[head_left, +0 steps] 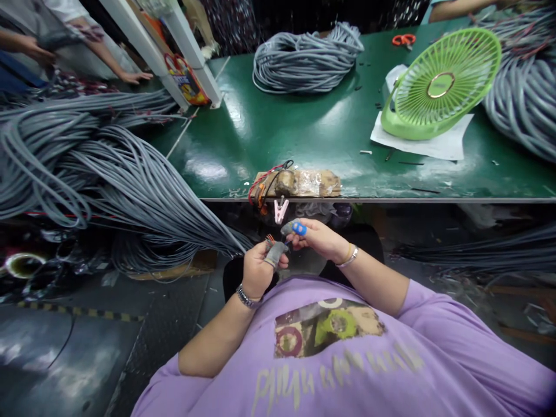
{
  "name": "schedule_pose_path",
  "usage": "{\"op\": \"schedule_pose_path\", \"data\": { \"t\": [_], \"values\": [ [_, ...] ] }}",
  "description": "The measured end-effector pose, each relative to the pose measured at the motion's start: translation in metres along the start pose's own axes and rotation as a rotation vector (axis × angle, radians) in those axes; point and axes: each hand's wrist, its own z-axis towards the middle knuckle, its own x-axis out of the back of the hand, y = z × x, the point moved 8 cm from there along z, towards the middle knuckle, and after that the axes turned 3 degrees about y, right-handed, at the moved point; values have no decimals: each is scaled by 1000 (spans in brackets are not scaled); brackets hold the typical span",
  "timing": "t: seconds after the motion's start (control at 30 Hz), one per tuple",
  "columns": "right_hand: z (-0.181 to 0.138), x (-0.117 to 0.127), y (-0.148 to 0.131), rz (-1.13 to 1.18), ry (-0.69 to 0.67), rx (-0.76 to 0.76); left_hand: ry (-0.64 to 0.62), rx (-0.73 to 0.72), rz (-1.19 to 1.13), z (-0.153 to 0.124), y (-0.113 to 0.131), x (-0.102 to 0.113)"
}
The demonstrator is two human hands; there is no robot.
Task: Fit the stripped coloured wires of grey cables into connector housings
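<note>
Wires (270,238) pinched in left hand (258,267) and right hand (320,238); shirt script (296,384) blurred, red-yellow packet (187,82) print unreadable.

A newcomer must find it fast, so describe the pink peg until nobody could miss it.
Find the green table and follow its near edge to the brown wooden block. The peg shows just off that edge, between block and right hand. Its pale pink V shape sets it apart from the brown block and the blue finger band.
</note>
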Motion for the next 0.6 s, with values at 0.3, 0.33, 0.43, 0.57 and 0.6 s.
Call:
{"op": "schedule_pose_path", "data": {
  "t": [0.3,0.33,0.43,0.57,0.6],
  "values": [
    [-3,-6,2,4,41,102,-82,106,-116,1,-7,-13],
    [-2,-7,1,8,12,94,-111,140,-148,1,-8,-15],
    [2,-10,3,44,-68,60,-141,221,-270,1,-11,-17],
    [7,-17,10,146,-166,-7,-200,235,-329,0,-13,-20],
    [8,-20,11,157,-192,-21,-239,244,-319,-1,-14,-22]
  ]
}}
